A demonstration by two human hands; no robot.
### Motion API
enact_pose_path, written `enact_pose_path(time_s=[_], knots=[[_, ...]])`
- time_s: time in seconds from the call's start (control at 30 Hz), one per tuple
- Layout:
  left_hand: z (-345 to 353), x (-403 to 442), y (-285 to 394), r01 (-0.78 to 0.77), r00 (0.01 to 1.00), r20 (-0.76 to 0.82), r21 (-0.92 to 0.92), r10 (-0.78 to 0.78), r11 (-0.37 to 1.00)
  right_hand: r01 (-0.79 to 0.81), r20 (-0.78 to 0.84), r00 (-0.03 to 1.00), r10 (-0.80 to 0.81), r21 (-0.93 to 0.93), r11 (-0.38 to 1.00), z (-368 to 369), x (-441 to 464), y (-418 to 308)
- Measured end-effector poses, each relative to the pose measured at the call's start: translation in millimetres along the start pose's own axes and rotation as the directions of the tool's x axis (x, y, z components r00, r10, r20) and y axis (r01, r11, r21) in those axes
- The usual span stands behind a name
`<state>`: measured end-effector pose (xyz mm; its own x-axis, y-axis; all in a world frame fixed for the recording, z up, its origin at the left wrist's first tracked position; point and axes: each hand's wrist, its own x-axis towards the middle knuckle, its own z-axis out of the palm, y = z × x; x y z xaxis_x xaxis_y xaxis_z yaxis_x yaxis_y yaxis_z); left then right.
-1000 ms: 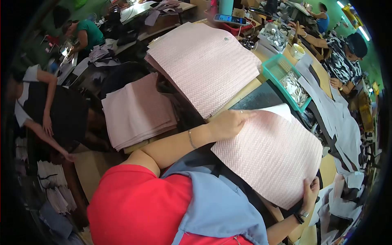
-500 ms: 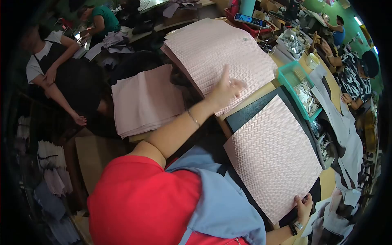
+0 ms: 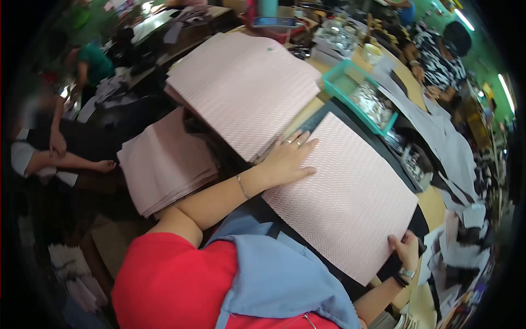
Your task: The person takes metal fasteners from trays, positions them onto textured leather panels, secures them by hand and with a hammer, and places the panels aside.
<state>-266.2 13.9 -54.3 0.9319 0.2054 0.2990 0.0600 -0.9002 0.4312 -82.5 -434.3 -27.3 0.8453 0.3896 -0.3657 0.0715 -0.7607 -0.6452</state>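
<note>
A pale pink sheet with a woven herringbone texture lies over a dark board in front of me. My left hand rests with its fingers spread at the sheet's upper left edge, two rings on it. At the lower right corner, my right hand grips the sheet's edge, thumb on top. Something dark sticks out beside that hand; I cannot make out what it is. Beyond my left hand lies a stack of similar pink textured sheets. Smoother pink sheets are piled to the left.
A teal tray holding small pieces stands past the board, with a grey tray of metal parts beside it. Grey material strips run along the right. One co-worker sits at far right; another person's arm shows at left.
My left hand has come down from above the stack onto the front sheet's edge. My right hand keeps its grip at the corner. The whole view has shifted.
</note>
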Motion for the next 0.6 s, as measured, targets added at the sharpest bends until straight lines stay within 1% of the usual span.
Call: enact_pose_path(time_s=[0.03, 0.07, 0.1, 0.13, 0.17, 0.2, 0.23, 0.27, 0.3, 0.33, 0.37, 0.4, 0.43, 0.53, 0.6], knots=[[1, 3, 4, 0.010, 0.999, 0.041, 0.013, -0.011, 1.000, 0.140, -0.218, 0.961, -0.168, -0.141, 0.980, 2, -7, -13], [2, 5, 8, 0.022, 0.997, 0.079, 0.029, -0.024, 0.999, 0.235, -0.390, 0.852, -0.350, -0.313, 0.920, 8, -14, -29], [3, 6, 10, 0.009, 0.999, 0.034, 0.054, -0.010, 0.999, 0.169, -0.452, 0.857, -0.246, -0.205, 0.964, 6, -25, -61], [4, 9, 10, 0.010, 1.000, 0.016, -0.025, -0.010, 1.000, 0.341, -0.489, 0.817, -0.306, -0.018, 0.940, 6, -29, -79], [4, 11, 7, 0.017, 1.000, 0.004, -0.098, -0.016, 0.995, 0.493, -0.493, 0.764, -0.417, 0.029, 0.869, 8, -47, -111], [4, 11, 5, 0.026, 1.000, -0.002, -0.163, -0.027, 0.986, 0.632, -0.503, 0.694, -0.516, 0.082, 0.771, 8, -68, -138], [4, 11, 4, 0.018, 1.000, -0.013, -0.179, -0.021, 0.984, 0.810, -0.437, 0.483, -0.759, -0.105, 0.576, 2, -85, -146], [5, 12, 4, 0.014, 1.000, -0.023, -0.191, -0.019, 0.981, 0.932, -0.405, 0.341, -0.848, 0.028, 0.362, 2, -97, -167], [4, 11, 4, 0.013, 0.999, -0.035, -0.202, -0.021, 0.979, 0.962, -0.376, 0.163, -0.912, 0.267, 0.062, 8, -106, -197], [5, 10, 4, 0.009, 0.999, -0.035, -0.184, -0.016, 0.983, 0.859, -0.355, 0.006, -0.935, 0.480, -0.177, 12, -110, -225], [6, 10, 4, 0.007, 0.999, -0.039, -0.167, -0.014, 0.986, 0.716, -0.338, -0.121, -0.933, 0.621, -0.318, 14, -114, -246], [6, 10, 4, 0.005, 0.999, -0.049, -0.151, -0.013, 0.989, 0.593, -0.334, -0.203, -0.921, 0.706, -0.387, 17, -116, -261], [8, 9, 4, 0.007, 0.999, -0.046, -0.143, -0.014, 0.990, 0.508, -0.329, -0.266, -0.906, 0.751, -0.422, 17, -115, -272], [10, 8, 4, 0.022, 1.000, -0.018, -0.109, -0.024, 0.994, 0.600, -0.452, -0.132, -0.882, 0.672, -0.434, 31, -127, -290], [9, 8, 5, 0.024, 0.999, -0.025, -0.121, -0.027, 0.992, 0.659, -0.521, -0.046, -0.852, 0.626, -0.418, 37, -133, -293]])
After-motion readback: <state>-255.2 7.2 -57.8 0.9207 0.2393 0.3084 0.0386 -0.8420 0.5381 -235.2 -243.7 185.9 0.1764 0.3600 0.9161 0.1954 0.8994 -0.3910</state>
